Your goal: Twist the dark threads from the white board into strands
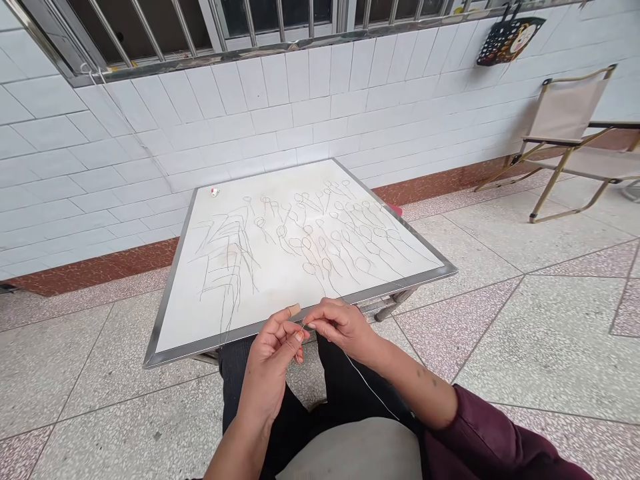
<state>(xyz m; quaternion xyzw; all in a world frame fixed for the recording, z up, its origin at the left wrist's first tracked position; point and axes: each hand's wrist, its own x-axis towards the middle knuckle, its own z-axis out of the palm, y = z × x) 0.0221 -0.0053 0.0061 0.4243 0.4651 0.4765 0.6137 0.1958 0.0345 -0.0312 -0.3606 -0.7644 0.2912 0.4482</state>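
Observation:
Above my lap, at the table's near edge, my left hand [277, 350] pinches a thin strand between thumb and fingers. A tan band [294, 310] wraps one of its fingertips. My right hand [343, 323] meets it from the right, its thumb and index finger closed on the same fine piece. A pale length of the thin strand [370, 383] hangs below my right hand across my lap; whether it is wire or thread I cannot tell. On the white table [175, 327] lie several looped strands [327, 265] with long tails, and longer bent strands [230, 267] at left.
A small white-and-red object [215, 192] sits at the table's far left corner. Behind is a tiled wall [280, 127] with a barred window. At right stands a folding chair [567, 113], and a dotted bag [510, 41] hangs on the wall.

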